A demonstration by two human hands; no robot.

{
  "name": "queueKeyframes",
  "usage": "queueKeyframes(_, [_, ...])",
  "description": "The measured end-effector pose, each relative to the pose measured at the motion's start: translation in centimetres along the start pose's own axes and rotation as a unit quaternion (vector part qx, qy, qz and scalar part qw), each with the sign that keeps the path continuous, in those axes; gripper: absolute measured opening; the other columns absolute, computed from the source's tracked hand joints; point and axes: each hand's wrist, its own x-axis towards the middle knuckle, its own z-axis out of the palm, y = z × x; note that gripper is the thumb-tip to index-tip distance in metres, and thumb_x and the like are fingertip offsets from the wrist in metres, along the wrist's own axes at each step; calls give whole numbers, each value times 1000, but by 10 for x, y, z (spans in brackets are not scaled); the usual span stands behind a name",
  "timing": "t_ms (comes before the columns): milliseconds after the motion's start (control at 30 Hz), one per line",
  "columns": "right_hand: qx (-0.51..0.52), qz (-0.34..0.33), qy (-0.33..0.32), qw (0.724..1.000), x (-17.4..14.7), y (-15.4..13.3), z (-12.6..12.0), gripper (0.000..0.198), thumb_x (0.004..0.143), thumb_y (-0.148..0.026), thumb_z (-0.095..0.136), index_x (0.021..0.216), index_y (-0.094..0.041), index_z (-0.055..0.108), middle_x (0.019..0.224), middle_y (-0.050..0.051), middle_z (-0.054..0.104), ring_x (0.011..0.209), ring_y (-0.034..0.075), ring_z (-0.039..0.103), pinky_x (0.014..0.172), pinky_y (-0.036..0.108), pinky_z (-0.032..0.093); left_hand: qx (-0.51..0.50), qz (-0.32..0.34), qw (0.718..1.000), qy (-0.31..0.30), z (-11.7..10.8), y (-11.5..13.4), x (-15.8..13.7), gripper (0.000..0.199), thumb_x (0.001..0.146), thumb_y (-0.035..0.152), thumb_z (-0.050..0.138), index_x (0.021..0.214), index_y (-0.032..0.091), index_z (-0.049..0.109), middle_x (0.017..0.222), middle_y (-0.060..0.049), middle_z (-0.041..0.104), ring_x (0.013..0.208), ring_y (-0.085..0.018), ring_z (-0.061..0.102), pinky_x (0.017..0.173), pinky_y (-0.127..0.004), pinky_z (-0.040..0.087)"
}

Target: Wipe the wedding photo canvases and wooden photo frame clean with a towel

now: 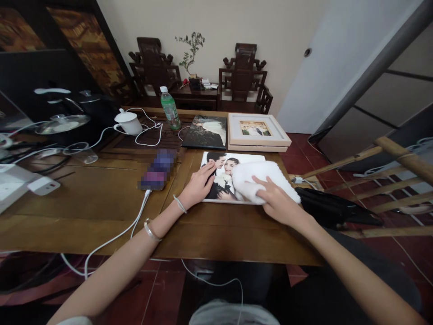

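Note:
A photo panel (221, 180) with a couple's portrait lies flat on the wooden table (216, 230) in front of me. My left hand (200, 183) rests flat on its left side, fingers stretched out. With my right hand (274, 198) I grip a fluffy white cloth (260, 174), pressed on the right part of the panel and hiding much of it. The thumb and fingers are closed on the cloth's near side. Just behind the panel lie a dark photo album (207, 132) and a light-framed picture (255, 128) that sits on another frame.
Left of the panel lies a phone (157, 171) with a charging cable. Behind it stand a green-labelled bottle (170, 108), a white lidded cup (128, 123) and a clear plastic cup (81, 153). A power strip (16, 185) sits far left. A wooden chair (382, 180) is at right.

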Motion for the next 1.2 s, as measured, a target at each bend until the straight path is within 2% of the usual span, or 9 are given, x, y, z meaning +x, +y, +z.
queueKeyframes(67, [-7, 19, 3, 1000, 26, 16, -2, 43, 62, 4, 39, 93, -14, 63, 132, 20, 58, 134, 31, 43, 110, 56, 30, -3, 3, 1000, 1, -1, 0, 0, 45, 97, 26, 36, 138, 12, 48, 149, -15, 43, 141, -25, 35, 115, -49, 31])
queueKeyframes(200, [-2, 39, 23, 999, 67, 41, -3, 44, 64, 3, 37, 95, -15, 63, 113, 16, 68, 122, 33, 54, 100, 52, 40, -10, 1, 1000, 0, -2, 1, -1, 44, 97, 26, 38, 139, 16, 48, 149, -13, 43, 141, -25, 35, 115, -50, 31])
queueKeyframes(300, [-7, 49, 36, 998, 75, 46, 1, 48, 65, 4, 36, 99, -14, 63, 120, 17, 66, 126, 33, 51, 102, 52, 37, -8, -10, 1000, -3, -2, 3, -1, 45, 97, 26, 38, 139, 16, 47, 149, -13, 43, 141, -26, 36, 114, -51, 31])
queueKeyframes(433, [-20, 54, 32, 998, 53, 30, 8, 47, 65, 4, 38, 102, -12, 63, 136, 22, 54, 138, 33, 36, 110, 58, 27, -3, -13, 1000, -6, -2, 5, -1, 45, 97, 26, 37, 139, 13, 47, 149, -15, 42, 141, -25, 34, 115, -49, 31])
queueKeyframes(667, [-1, -19, 23, 1000, -19, -29, 11, 45, 59, 9, 38, 85, -15, 65, 146, 12, 46, 142, 34, 26, 111, 67, 22, -16, -8, 1000, 3, 0, 4, 0, 45, 97, 26, 37, 139, 14, 46, 150, -14, 41, 142, -26, 33, 115, -50, 31])
queueKeyframes(833, [23, -40, -9, 999, -37, -48, 1, 44, 58, 9, 38, 80, -16, 66, 145, 11, 48, 141, 33, 30, 111, 67, 25, -14, -24, 1000, -2, 2, 0, 0, 50, 98, 30, 36, 144, 10, 40, 153, -17, 34, 143, -27, 31, 114, -50, 31])
queueKeyframes(967, [38, -25, -12, 999, -14, -35, -2, 47, 61, 7, 39, 89, -17, 68, 143, 14, 50, 140, 32, 34, 111, 65, 27, -8, -24, 1000, -7, 4, -3, -1, 49, 98, 32, 36, 144, 15, 40, 154, -14, 35, 143, -25, 30, 115, -50, 29])
queueKeyframes(1100, [28, 14, -12, 999, 33, -12, -1, 44, 68, 4, 43, 100, -14, 66, 133, 20, 57, 137, 32, 39, 110, 59, 27, -9, -24, 1000, -13, 3, -4, -1, 48, 98, 32, 36, 143, 15, 42, 153, -14, 36, 143, -25, 30, 114, -50, 30])
queueKeyframes(1200, [17, 26, -5, 1000, 71, 3, -3, 40, 73, 0, 43, 103, -14, 64, 122, 20, 63, 126, 32, 51, 104, 54, 33, -11, -24, 1000, -13, 2, -4, -1, 49, 98, 33, 37, 143, 14, 43, 153, -14, 36, 143, -25, 30, 115, -48, 30])
